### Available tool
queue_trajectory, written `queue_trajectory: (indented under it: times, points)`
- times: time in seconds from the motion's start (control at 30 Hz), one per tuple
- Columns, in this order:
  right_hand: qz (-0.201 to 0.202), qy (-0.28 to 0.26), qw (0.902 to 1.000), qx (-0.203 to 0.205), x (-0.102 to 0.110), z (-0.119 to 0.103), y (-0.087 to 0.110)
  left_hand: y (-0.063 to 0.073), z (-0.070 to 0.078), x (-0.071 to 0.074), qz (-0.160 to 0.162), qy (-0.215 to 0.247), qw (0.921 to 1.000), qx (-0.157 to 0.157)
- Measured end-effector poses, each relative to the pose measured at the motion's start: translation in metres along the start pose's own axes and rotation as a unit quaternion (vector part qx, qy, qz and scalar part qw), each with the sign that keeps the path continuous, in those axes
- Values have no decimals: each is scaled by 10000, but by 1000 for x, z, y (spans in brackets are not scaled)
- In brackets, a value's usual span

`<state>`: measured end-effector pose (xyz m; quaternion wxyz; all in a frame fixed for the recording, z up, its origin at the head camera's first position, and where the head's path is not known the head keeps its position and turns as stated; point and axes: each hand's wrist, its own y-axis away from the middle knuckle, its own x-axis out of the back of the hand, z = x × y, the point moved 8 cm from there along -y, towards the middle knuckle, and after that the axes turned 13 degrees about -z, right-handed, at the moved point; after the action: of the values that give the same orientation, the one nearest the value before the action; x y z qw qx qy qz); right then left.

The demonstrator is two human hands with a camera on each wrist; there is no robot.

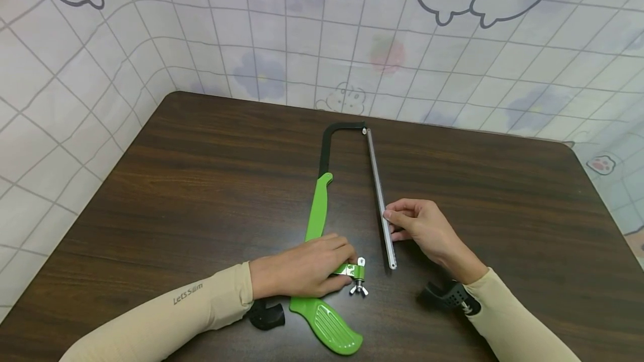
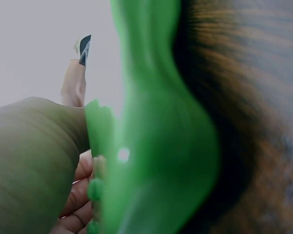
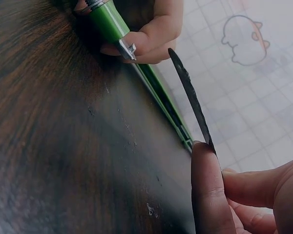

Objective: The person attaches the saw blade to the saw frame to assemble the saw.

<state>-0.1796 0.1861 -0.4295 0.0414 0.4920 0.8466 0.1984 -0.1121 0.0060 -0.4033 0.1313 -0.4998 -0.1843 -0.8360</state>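
Green handle (image 1: 336, 329) foremost, the left hand (image 1: 309, 264) gripping the saw frame (image 1: 317, 208). Right of that frame, the right hand (image 1: 427, 230), nearer the blade (image 1: 378, 183), pinches it in its fingers; lengthwise it slants from the frame's far tip, near end apart from the wing-nut clip (image 1: 359, 274).

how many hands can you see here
2: the left hand grips the green hacksaw frame, and the right hand pinches the thin blade toward its nearer end.

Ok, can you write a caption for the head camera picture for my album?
The left hand grips a green hacksaw frame; the right hand pinches a silvery blade, above a dark table.
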Motion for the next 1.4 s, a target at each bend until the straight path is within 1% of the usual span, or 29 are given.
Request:
queue_trajectory:
  times: [0.63,1.4]
  points:
    - [-70,-22,10000,22,-3,-3,-2,0,3,3,131,-53,9999,-77]
    - [-13,-66,10000,35,-3,-2,-3,0,2,1,94,12,9999,-64]
